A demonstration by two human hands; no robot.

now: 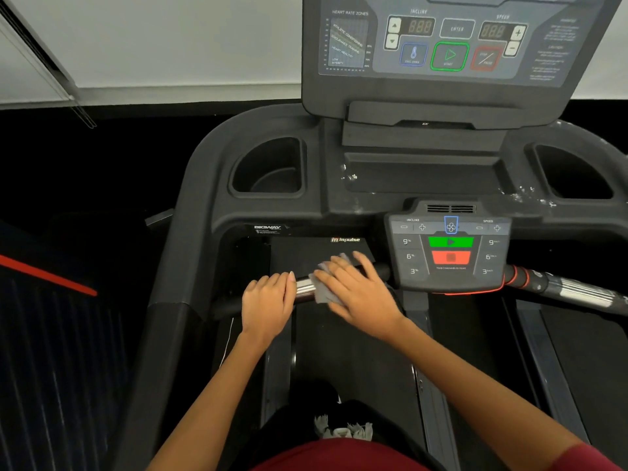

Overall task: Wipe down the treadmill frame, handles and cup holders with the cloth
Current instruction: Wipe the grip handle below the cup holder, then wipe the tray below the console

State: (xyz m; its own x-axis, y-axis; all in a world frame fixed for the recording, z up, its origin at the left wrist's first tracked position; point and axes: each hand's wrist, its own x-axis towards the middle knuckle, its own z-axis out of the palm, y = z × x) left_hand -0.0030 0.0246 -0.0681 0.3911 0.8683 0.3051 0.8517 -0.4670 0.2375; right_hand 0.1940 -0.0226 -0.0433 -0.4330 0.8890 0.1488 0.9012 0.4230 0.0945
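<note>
I stand on a dark treadmill and look down at its front handlebar (pixel 303 286), whose metal sensor section shows between my hands. My left hand (pixel 268 305) grips the bar left of that section, fingers curled over the top. My right hand (pixel 356 290) presses a grey cloth (pixel 323 294) around the bar just right of it, fingers spread over the cloth. The left cup holder (pixel 268 168) and the right cup holder (pixel 571 171) sit in the grey frame (pixel 190 212) above. White specks dot the frame near the right holder.
A small control panel (pixel 448 249) with green and red buttons sits right of my right hand. The big console screen (pixel 441 42) rises at the top. The right handlebar (pixel 564 287) runs off to the right. The belt (pixel 356 351) lies below my arms.
</note>
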